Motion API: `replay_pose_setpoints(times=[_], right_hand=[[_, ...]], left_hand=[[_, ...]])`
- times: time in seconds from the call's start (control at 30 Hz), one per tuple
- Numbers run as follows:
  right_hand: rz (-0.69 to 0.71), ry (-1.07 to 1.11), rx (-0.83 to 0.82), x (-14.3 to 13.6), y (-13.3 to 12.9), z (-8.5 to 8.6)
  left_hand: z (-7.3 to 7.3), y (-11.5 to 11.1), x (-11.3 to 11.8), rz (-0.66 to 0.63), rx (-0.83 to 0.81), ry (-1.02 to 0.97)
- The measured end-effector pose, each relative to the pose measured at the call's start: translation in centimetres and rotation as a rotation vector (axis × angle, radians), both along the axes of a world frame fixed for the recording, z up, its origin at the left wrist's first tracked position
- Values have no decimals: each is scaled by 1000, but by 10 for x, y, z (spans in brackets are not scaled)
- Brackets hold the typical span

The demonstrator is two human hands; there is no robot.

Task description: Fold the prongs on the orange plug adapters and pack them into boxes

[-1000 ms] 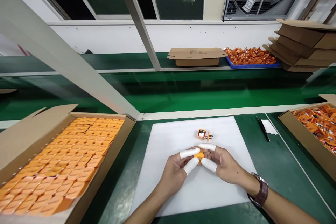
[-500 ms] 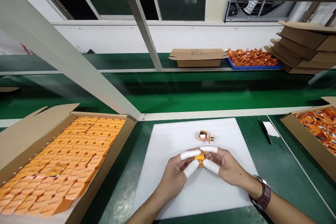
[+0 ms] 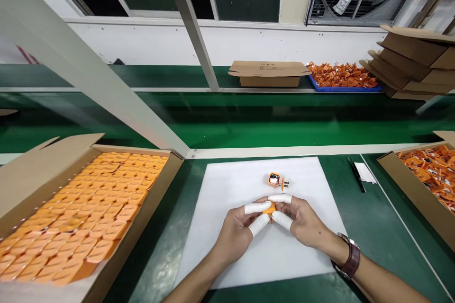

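Between my two hands, over a white foam sheet (image 3: 227, 260), is a small orange plug adapter housing (image 3: 269, 209). My left hand (image 3: 236, 232) pinches it from the left, thumb and forefinger in white finger cots. From the right, my right hand (image 3: 302, 222) grips it the same way, also with white finger cots and a watch (image 3: 350, 256) on the wrist. Fingertips cover much of the piece. Just beyond my hands lies an opened orange plug adapter (image 3: 274, 179), its pronged face (image 3: 283, 183) apart from the housing and joined by wires.
At left, a cardboard box (image 3: 142, 220) holds rows of orange housings. Another carton (image 3: 408, 180) of orange parts stands at right, near a black pen-like tool (image 3: 356, 175) and white paper (image 3: 365, 173). Behind are a blue tray (image 3: 344, 89), a closed box (image 3: 269, 81) and stacked cartons (image 3: 415, 52).
Both hands still hold the orange housing; my fingers have closed in slightly and less of it shows. The whole view has shifted a little. The opened adapter stays in place on the sheet.
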State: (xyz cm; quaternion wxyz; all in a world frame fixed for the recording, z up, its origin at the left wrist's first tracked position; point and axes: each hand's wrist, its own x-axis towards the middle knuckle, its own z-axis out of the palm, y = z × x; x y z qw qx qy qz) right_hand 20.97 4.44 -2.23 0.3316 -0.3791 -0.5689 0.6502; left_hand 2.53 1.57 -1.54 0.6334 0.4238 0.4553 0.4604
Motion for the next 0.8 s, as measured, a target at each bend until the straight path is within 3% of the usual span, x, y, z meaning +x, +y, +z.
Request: replay_pose_setpoints(times=[0.2, 0.27, 0.4, 0.5, 0.63, 0.8], right_hand=[[10, -14, 61, 2, -3, 0], [-37, -135, 187, 8, -3, 2], [-216, -411, 591, 19, 10, 11], [-163, -553, 768, 20, 29, 14], [-64, -697, 776, 10, 50, 8], [-82, -760, 769, 18, 62, 5]], left_hand=[[1, -1, 3, 32, 19, -14], [-2, -2, 3, 24, 56, -13], [-7, -2, 3, -1, 90, 11], [-8, 0, 4, -24, 85, 11], [-11, 1, 3, -49, 73, -15], [-15, 5, -8, -90, 97, -86]])
